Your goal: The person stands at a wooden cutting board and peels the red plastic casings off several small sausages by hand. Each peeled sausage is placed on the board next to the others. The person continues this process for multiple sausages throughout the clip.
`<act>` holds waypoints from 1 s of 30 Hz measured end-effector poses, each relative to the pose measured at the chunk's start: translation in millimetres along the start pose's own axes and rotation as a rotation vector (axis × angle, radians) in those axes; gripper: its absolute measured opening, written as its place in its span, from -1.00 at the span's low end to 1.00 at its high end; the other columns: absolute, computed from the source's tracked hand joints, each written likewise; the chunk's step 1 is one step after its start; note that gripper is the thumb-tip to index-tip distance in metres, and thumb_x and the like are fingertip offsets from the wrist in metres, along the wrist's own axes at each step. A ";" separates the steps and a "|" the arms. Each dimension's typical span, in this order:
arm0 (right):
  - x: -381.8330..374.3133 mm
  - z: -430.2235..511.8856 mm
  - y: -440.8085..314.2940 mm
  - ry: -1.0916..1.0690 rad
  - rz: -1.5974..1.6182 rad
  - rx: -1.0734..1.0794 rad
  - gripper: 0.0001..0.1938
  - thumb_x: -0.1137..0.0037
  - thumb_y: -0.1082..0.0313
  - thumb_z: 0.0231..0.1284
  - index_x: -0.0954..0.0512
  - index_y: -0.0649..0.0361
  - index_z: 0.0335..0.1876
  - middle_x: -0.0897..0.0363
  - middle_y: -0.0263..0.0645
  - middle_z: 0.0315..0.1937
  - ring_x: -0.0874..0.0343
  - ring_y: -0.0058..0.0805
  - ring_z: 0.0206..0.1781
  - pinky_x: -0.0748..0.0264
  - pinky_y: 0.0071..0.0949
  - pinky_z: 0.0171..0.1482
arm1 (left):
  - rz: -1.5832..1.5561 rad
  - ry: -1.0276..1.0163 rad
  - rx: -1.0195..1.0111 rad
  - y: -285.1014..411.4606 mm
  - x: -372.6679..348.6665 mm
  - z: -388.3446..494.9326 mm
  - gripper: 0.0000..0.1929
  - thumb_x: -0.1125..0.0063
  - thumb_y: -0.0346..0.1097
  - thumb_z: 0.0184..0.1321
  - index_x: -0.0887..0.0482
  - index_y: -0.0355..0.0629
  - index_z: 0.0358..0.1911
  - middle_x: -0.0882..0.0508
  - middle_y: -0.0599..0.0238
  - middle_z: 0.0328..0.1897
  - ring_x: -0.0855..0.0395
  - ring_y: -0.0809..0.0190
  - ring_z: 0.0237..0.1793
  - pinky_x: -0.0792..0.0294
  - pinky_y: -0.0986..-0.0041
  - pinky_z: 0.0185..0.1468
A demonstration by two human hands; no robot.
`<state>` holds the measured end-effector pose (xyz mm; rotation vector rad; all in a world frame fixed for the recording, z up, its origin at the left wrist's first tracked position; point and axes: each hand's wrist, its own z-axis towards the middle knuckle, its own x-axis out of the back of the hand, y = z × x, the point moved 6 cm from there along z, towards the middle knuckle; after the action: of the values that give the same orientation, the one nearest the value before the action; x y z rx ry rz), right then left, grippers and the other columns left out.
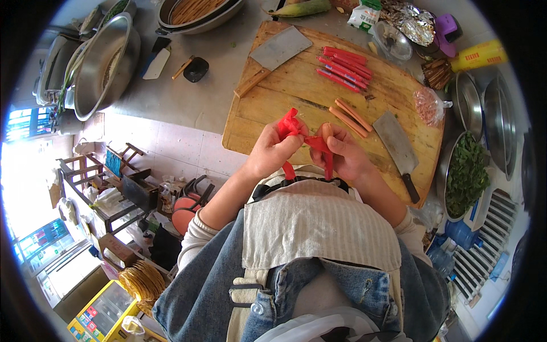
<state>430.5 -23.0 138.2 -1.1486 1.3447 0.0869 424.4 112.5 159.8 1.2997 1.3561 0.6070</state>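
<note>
My left hand [277,147] grips a crumpled piece of red plastic sausage casing [289,124]. In my right hand [342,149] is a sausage [327,131] with its tip bare, and a strip of red casing stretches between both hands and hangs below them. Two peeled sausages [350,121] lie side by side on the wooden cutting board [260,122], just beyond my right hand. Farther back on the board rests a pile of several red-wrapped sausages [345,68]. One cleaver [282,48] lies at the board's back left, another cleaver [397,143] at its right.
A plastic bag of minced pinkish food [428,106] sits on the board's right edge. Beside the board stands a metal bowl of leafy greens [466,175]. A large steel basin [102,68], a white scraper [157,64] and a small black dish [196,69] are on the counter at left.
</note>
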 end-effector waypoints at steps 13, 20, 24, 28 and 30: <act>-1.7 -4.0 -9.0 0.311 -0.335 0.266 -0.76 -0.25 0.30 0.22 -0.50 0.22 -0.11 -0.54 -0.37 -0.37 -0.47 -0.67 -0.40 -0.42 -0.65 -0.36 | 0.089 0.150 -0.143 6.1 -7.5 5.8 -0.67 -0.47 -0.27 0.03 -0.57 -0.26 -0.26 -0.60 0.45 -0.42 -0.54 0.49 -0.37 -0.43 0.60 -0.26; 1.0 -8.2 -5.8 0.241 -0.116 0.173 -0.77 -0.25 0.34 0.21 -0.50 0.21 -0.09 -0.60 -0.31 -0.30 -0.56 -0.62 -0.36 -0.46 -0.71 -0.39 | -0.055 0.087 -0.117 9.1 -4.4 5.5 -0.84 -0.37 -0.42 0.10 -0.67 -0.33 -0.31 -0.68 0.34 -0.40 -0.62 0.40 -0.37 -0.49 0.54 -0.24; 2.3 -6.5 -4.0 0.238 -0.068 0.143 -0.77 -0.23 0.37 0.22 -0.50 0.21 -0.07 -0.61 -0.30 -0.27 -0.59 -0.60 -0.31 -0.54 -0.63 -0.29 | 0.117 0.111 -0.096 12.6 -1.0 4.2 -0.88 -0.32 -0.47 0.12 -0.71 -0.35 -0.29 -0.67 0.37 -0.43 -0.60 0.45 -0.37 -0.45 0.59 -0.28; -0.4 -4.6 -8.4 0.225 -0.117 0.211 -0.78 -0.24 0.43 0.20 -0.49 0.21 -0.08 -0.61 -0.29 -0.23 -0.61 -0.58 -0.25 -0.59 -0.57 -0.21 | 0.378 0.141 -0.205 21.5 0.7 2.1 -0.91 -0.27 -0.49 0.14 -0.71 -0.33 -0.30 -0.64 0.44 -0.44 -0.55 0.53 -0.36 -0.41 0.63 -0.30; -2.7 -4.4 -11.4 0.200 -0.131 0.255 -0.78 -0.24 0.46 0.18 -0.48 0.20 -0.09 -0.60 -0.28 -0.22 -0.62 -0.58 -0.24 -0.60 -0.57 -0.21 | 0.459 0.150 -0.248 22.9 0.0 1.5 -0.94 -0.24 -0.50 0.15 -0.70 -0.33 -0.31 -0.63 0.45 -0.44 -0.53 0.55 -0.36 -0.40 0.64 -0.30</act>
<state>433.9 -30.1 147.9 -1.0449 1.4051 -0.2936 433.7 118.1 180.0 1.3870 1.0582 1.1694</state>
